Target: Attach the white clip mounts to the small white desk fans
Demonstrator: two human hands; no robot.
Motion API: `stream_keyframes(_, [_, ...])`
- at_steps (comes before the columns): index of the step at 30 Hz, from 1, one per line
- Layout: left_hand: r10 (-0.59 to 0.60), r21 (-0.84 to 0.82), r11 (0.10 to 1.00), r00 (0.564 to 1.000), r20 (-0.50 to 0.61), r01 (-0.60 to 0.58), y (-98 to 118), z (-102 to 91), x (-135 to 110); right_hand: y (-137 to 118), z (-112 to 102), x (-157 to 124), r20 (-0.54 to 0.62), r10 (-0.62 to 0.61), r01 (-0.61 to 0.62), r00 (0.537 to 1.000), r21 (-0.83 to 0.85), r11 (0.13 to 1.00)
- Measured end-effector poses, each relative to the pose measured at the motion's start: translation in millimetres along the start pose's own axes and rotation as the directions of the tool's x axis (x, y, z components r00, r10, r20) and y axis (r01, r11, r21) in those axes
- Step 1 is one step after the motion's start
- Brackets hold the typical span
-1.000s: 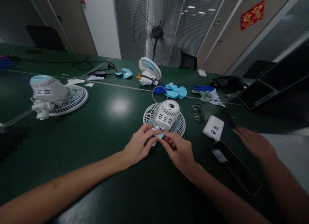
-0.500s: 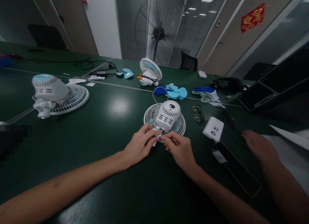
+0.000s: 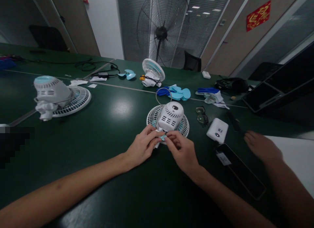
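A small white fan (image 3: 169, 118) lies face down on its round grille, its vented motor housing upward. At the housing's near end, my left hand (image 3: 142, 144) is closed with thumb and forefinger on a small light-blue piece (image 3: 163, 137) beside the white neck. My right hand (image 3: 183, 151) pinches the same piece from the right, thumb tip against it. The fingers hide much of the neck and how the piece sits there. A thin metal ring (image 3: 164, 88) stands up behind the housing.
Another fan (image 3: 52, 94) lies at left, a third fan (image 3: 152, 74) behind. Light-blue fan blades (image 3: 180, 93), gloves (image 3: 212, 95), glasses (image 3: 201, 115), a white power bank (image 3: 217, 130) and a phone (image 3: 240, 170) are around. Another person's hand (image 3: 263, 146) rests at right near white paper (image 3: 296, 159).
My right fingers have shifted slightly up around the light-blue piece, which shows more clearly. The white sheet at right, raised earlier, now lies flatter. The fan has stayed in place.
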State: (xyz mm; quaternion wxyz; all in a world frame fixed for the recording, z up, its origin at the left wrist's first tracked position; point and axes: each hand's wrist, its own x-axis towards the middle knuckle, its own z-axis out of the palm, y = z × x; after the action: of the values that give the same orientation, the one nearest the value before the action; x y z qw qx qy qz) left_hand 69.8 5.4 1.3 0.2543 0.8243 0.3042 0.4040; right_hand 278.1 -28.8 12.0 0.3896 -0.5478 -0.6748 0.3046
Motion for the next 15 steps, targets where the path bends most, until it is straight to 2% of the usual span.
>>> stream_keyframes(1, [0.0,0.002,1.0,1.0,-0.002,0.0,0.0,0.0,-0.1,1.3,-2.2,-1.2,-0.006,-0.143,0.14,0.99,-0.187,0.972])
stream_keyframes(2, [0.001,0.003,1.0,1.0,-0.005,-0.001,0.0,0.1,-0.1,2.0,-4.3,-2.3,0.022,-0.254,0.246,0.967,-0.335,0.909])
stream_keyframes(3, [0.003,0.003,1.0,1.0,-0.011,-0.003,-0.2,0.3,-0.2,2.2,-6.1,-3.2,0.065,-0.325,0.319,0.944,-0.437,0.841])
stream_keyframes(5, [0.007,0.0,1.0,1.0,-0.019,-0.007,-0.6,0.8,-0.4,0.9,-8.1,-3.7,0.117,-0.378,0.381,0.918,-0.522,0.763])
stream_keyframes(7, [0.013,-0.004,1.0,1.0,-0.02,-0.013,-0.8,1.2,-0.3,-1.6,-7.7,-2.8,0.103,-0.363,0.366,0.926,-0.481,0.797])
stream_keyframes(9, [0.015,-0.007,1.0,1.0,-0.017,-0.015,-0.6,1.3,-0.2,-4.6,-5.5,-0.8,0.056,-0.272,0.274,0.961,-0.343,0.898])
stream_keyframes(11, [0.009,-0.006,1.0,1.0,-0.014,-0.009,0.0,1.2,0.1,-7.6,-2.6,1.5,0.042,-0.089,0.093,0.995,-0.11,0.99])
stream_keyframes(12, [0.005,-0.006,1.0,1.0,-0.013,-0.005,0.4,1.1,0.2,-9.1,-1.1,2.7,0.068,0.02,-0.023,0.997,0.035,0.999])
stream_keyframes(13, [0.003,-0.004,1.0,1.0,-0.012,-0.003,0.7,1.0,0.3,-10.4,0.2,3.7,0.112,0.124,-0.143,0.986,0.189,0.971])
stream_keyframes(15, [0.002,-0.001,1.0,1.0,-0.008,-0.002,1.0,0.9,0.5,-12.7,2.0,5.4,0.241,0.279,-0.362,0.93,0.457,0.812])
